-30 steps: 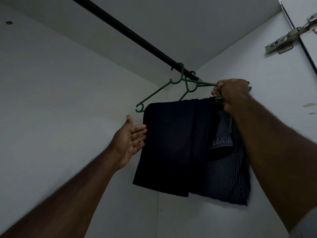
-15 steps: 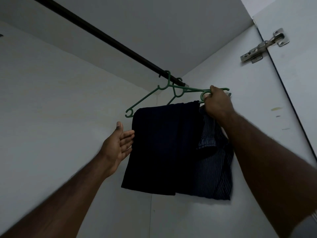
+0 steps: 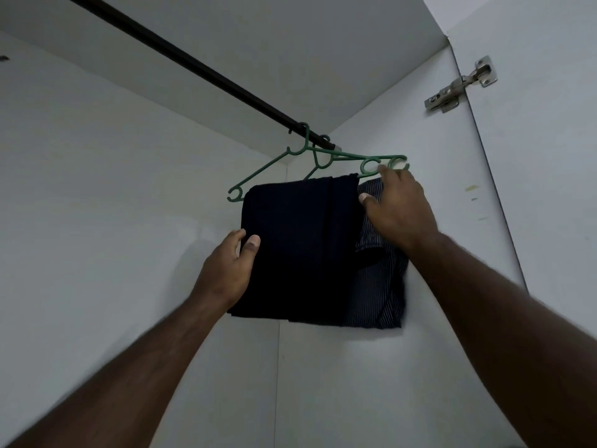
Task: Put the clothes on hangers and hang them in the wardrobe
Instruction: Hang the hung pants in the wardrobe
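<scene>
The hangers [image 3: 352,155] look like thin green plastic. The rail [image 3: 193,64] is dark and smooth. The trousers [image 3: 297,247] are matt navy cloth, the shirt [image 3: 381,286] finely striped cloth. The hinge [image 3: 458,87] is shiny metal; the wardrobe walls [image 3: 113,189] are smooth and white.

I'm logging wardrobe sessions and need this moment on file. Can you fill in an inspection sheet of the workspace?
Surface: white wardrobe walls; no table in view.
Job's things: two green hangers hooked on the dark rail; dark trousers in front, striped shirt behind.
Clutter: nothing seen.
Hands: left hand pinches the trousers' left edge; right hand open, fingers at the hangers' right ends.
Cables: nothing seen.
Surroundings: metal door hinge at upper right; small marks on the right wall.
</scene>
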The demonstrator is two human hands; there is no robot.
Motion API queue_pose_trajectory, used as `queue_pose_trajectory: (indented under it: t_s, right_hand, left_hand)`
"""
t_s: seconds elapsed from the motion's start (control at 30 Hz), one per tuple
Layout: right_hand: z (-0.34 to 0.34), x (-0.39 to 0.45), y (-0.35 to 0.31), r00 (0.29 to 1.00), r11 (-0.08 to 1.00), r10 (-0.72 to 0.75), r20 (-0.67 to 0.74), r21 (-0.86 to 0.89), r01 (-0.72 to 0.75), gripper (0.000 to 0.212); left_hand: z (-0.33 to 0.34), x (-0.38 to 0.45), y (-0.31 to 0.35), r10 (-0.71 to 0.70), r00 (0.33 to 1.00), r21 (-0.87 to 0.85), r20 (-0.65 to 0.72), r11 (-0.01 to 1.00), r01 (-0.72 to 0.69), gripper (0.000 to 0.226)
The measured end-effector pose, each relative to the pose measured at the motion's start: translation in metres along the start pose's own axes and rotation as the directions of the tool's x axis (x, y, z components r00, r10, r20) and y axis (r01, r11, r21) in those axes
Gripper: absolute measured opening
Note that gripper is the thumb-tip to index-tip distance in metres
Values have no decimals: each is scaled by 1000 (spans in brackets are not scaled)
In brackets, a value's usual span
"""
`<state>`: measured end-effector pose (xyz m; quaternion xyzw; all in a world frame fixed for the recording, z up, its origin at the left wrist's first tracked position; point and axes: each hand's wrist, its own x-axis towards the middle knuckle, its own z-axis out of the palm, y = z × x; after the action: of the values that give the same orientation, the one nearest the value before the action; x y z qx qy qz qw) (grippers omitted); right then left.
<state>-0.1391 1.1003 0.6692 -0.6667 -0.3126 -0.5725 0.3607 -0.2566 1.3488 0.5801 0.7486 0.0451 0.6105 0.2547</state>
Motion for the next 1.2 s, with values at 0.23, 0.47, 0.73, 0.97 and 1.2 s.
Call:
queue_pose_trajectory:
  t_s: [0.23, 0.47, 0.73, 0.97, 1.2]
  right_hand:
    - [-13, -75, -13, 981, 960, -120, 151, -232, 153, 68]
    - [-46, -124, -25, 939, 886, -246, 241, -338, 318, 70]
    - [-110, -161, -5, 890, 832, -311, 332, -358, 424, 76]
    - [-199, -191, 26, 888, 832, -337, 312, -343, 436, 72]
    - [-285, -215, 55, 913, 854, -259, 316, -366, 370, 73]
  left_hand:
    - [11, -52, 3, 65, 997, 89, 48, 994, -69, 67]
    - [17, -98, 38, 146, 986, 266, 77, 950, -162, 70]
    - [32, -154, 112, 214, 973, 475, 80, 851, -226, 82]
    - [55, -217, 197, 267, 960, 559, 84, 785, -267, 76]
    - [64, -267, 277, 292, 948, 546, 129, 777, -313, 74]
